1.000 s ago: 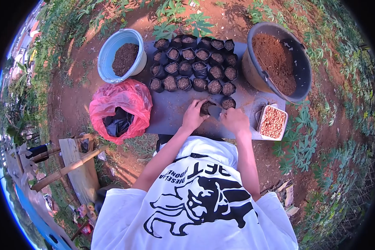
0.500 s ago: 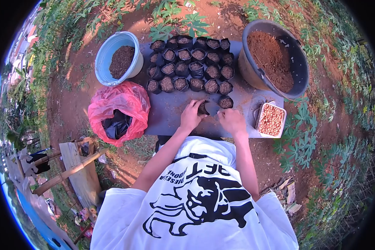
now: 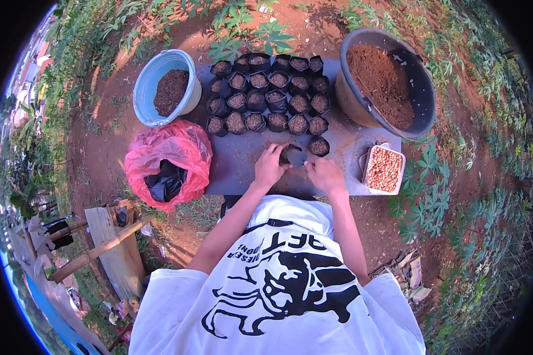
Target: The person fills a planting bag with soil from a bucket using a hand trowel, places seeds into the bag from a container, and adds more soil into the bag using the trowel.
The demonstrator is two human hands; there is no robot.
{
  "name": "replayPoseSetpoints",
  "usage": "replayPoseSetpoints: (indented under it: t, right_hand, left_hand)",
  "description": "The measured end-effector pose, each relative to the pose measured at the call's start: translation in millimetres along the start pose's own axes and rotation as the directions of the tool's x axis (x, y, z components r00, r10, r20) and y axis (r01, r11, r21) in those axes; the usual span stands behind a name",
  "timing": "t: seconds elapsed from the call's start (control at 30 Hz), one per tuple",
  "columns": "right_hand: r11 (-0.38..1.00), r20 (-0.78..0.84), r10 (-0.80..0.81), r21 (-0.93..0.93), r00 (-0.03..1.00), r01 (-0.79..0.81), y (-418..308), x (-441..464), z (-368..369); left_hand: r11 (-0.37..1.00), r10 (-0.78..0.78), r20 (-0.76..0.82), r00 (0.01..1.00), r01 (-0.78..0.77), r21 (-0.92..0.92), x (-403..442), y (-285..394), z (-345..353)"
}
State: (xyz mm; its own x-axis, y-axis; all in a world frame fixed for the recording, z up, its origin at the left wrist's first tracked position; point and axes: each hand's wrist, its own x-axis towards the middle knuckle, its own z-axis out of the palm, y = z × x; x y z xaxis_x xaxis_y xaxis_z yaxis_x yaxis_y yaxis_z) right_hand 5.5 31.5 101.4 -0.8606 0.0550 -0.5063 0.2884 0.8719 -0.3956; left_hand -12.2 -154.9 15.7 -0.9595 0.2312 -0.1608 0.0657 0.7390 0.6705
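My left hand (image 3: 270,165) is closed around a small black bag (image 3: 286,155) near the front of the grey table (image 3: 237,160). In my right hand (image 3: 326,175) is a small grey trowel (image 3: 296,158), its blade at the mouth of that bag. How much soil the held bag contains is hard to see. Just beyond my right hand stands a black bag filled with soil (image 3: 319,146). Several more filled black bags (image 3: 235,123) stand in rows at the back of the table.
A blue bucket of dark soil (image 3: 137,89) and a pink plastic bag with black bags inside (image 3: 189,148) are at the left. On the right are a large bucket of brown soil (image 3: 348,94) and a white tub of seeds (image 3: 385,170).
The trowel blade has shifted left over the held bag, and my right hand has moved slightly left with it. The whole view has drifted a little.
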Motion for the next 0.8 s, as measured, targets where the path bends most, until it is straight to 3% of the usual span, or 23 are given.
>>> replayPoseSetpoints:
  t: [0.27, 0.47, 0.67, 0.8]
  right_hand:
    - [1.0, 0.022, -0.006, -0.017, 1.0, 0.006, -0.3, 1.6, 0.3]
    - [0.999, -0.003, 0.006, -0.044, 1.0, -0.006, -5.8, -9.6, -13.5]
    - [0.998, -0.069, 0.04, -0.038, 0.997, -0.043, -2.8, -12.6, -21.2]
    - [0.999, -0.056, 0.038, -0.031, 0.998, -0.04, -3.6, -6.9, -9.9]
  left_hand:
    - [1.0, -0.01, 0.009, 1.0, 0.011, -0.028, -0.5, -1.1, -0.8]
    - [0.995, 0.067, 0.096, 0.993, -0.059, -0.082, 4.3, -10.0, 0.9]
    - [0.994, -0.008, 0.058, 0.998, 0.015, -0.109, -6.2, 9.6, -3.5]
    - [0.991, 0.038, 0.042, 0.998, -0.032, -0.128, 2.9, -6.3, 8.5]
